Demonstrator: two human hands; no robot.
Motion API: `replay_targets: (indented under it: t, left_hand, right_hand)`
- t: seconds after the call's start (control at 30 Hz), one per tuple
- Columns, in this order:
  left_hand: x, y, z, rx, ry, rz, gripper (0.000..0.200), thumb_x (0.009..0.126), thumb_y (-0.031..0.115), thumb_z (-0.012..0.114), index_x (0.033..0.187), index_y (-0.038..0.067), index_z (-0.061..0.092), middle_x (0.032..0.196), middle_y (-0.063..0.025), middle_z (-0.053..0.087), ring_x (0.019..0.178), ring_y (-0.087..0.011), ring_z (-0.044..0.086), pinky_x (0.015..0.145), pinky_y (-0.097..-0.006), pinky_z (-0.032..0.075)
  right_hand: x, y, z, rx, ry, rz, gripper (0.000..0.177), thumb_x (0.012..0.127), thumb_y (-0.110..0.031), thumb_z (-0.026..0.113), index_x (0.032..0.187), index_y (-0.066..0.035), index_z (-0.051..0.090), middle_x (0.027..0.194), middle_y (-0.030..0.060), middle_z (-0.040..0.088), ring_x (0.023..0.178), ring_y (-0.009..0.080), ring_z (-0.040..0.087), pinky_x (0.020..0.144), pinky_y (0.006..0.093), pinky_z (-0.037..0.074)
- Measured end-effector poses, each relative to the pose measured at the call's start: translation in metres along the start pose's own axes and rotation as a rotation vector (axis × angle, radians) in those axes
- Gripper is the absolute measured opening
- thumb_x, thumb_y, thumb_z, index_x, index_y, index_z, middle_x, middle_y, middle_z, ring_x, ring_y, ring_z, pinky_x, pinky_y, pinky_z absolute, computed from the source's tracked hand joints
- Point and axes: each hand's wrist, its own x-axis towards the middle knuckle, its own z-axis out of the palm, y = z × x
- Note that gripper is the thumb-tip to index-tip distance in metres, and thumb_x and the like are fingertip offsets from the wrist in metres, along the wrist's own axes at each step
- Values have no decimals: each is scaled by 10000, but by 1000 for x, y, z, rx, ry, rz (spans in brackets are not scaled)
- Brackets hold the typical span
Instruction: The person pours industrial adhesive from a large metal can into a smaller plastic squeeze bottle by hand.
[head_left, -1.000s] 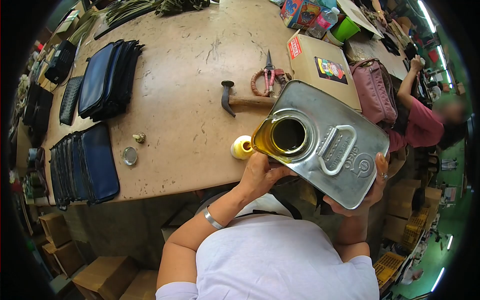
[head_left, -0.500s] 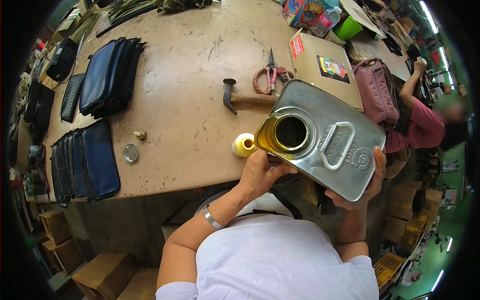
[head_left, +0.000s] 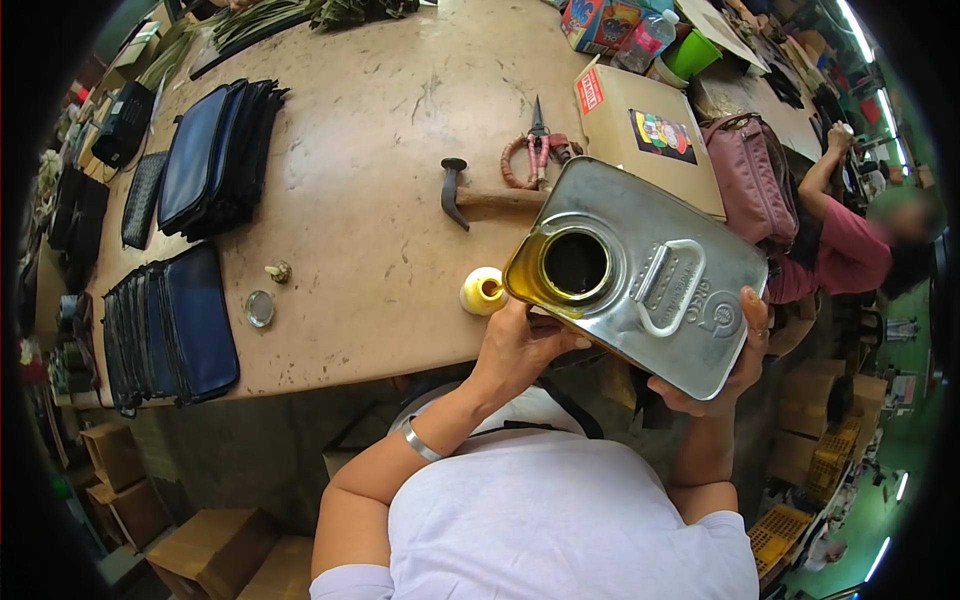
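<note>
A rectangular metal can (head_left: 625, 345) is tilted toward the left between my two hands. Amber liquid lies around its round open mouth (head_left: 577, 265) and at its left corner. My left hand (head_left: 520, 345) grips the can's lower left edge, and my right hand (head_left: 715, 375) is wrapped round its right end. Just under the can's corner stands a small yellowish-white bottle (head_left: 482, 291) with an open neck, on the table. Whether liquid is running into it cannot be made out. Farther left on the table are a round metal lid (head_left: 259, 309) and a small brush-like cap (head_left: 278, 272).
A hammer (head_left: 500, 198) and pink-handled scissors (head_left: 538, 150) lie beyond the can, beside a cardboard box (head_left: 640, 125) and a pink bag (head_left: 752, 185). Stacked dark blue leather pieces (head_left: 215, 160) are at the left. A co-worker in a pink shirt (head_left: 850, 250) sits at right.
The can has shifted very slightly left in view, as have the bottle and hammer. Both hands keep their hold, and the tilt looks almost the same.
</note>
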Motion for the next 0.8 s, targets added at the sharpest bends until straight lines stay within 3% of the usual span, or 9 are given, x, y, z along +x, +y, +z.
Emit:
replay_targets:
  t: [0.1, 0.33, 0.43, 0.53, 0.63, 0.67, 0.77, 0.8]
  left_hand:
    - [-3, -2, -3, -59, -27, -64, 485, 705, -29, 686, 1114, -27, 425, 1002, -109, 592, 922, -181, 606, 822, -301, 516]
    - [-14, 9, -11, -64, -81, -86, 617, 740, -35, 645, 1269, 6, 330, 1174, -134, 489, 960, -218, 593, 860, -309, 497]
    - [-28, 16, -23, 30, -24, -110, 485, 755, 1, 647, 1187, -7, 427, 1067, -122, 560, 888, -175, 613, 774, -271, 515]
    - [-43, 29, -52, 338, -130, -204, 350, 742, 68, 685, 1049, 4, 529, 874, -93, 614, 767, -125, 611, 668, -239, 505]
    - [-52, 26, -73, 524, 153, -276, 288, 699, 123, 736, 915, 20, 577, 690, -49, 601, 656, -102, 584, 594, -218, 483]
    - [-49, 19, -77, 710, 258, -256, 459, 639, 139, 772, 1019, 29, 539, 817, -74, 599, 755, -167, 595, 669, -261, 496]
    - [-30, -4, -82, 809, 311, 149, 622, 608, 124, 775, 1142, 42, 467, 1015, -99, 567, 946, -247, 562, 786, -320, 478]
    - [-25, -9, -83, 803, 249, 99, 749, 589, 121, 776, 1230, 66, 391, 1174, -115, 493, 1090, -299, 480, 874, -368, 437]
  right_hand:
    - [7, -4, -5, -145, -52, -74, 1041, 517, -445, 822, 1289, 23, 303, 1240, 149, 369, 1157, 296, 423, 969, 424, 369]
    - [0, 3, -1, 63, -10, 24, 1023, 539, -386, 827, 1298, 17, 273, 1238, 135, 378, 1136, 282, 448, 963, 405, 382]
    - [1, 3, -2, 67, -14, 28, 1022, 542, -376, 829, 1300, 16, 266, 1238, 133, 377, 1134, 281, 451, 964, 404, 382]
    - [1, 2, -1, 53, -5, 17, 1026, 538, -386, 827, 1300, 16, 270, 1240, 137, 371, 1144, 287, 442, 967, 410, 379]
    - [2, 0, -1, 18, -14, 8, 1032, 533, -400, 824, 1299, 18, 272, 1245, 139, 358, 1154, 297, 432, 972, 418, 374]
    - [3, -1, -2, 1, -22, 2, 1035, 531, -404, 824, 1299, 19, 273, 1247, 140, 354, 1157, 300, 429, 974, 421, 371]
    - [2, -1, -1, 7, -26, 4, 1038, 530, -406, 822, 1300, 22, 272, 1252, 143, 346, 1161, 307, 424, 978, 428, 367]
    - [3, -1, 0, 18, -24, 8, 1038, 531, -404, 822, 1300, 23, 271, 1254, 144, 344, 1162, 308, 423, 979, 430, 365]
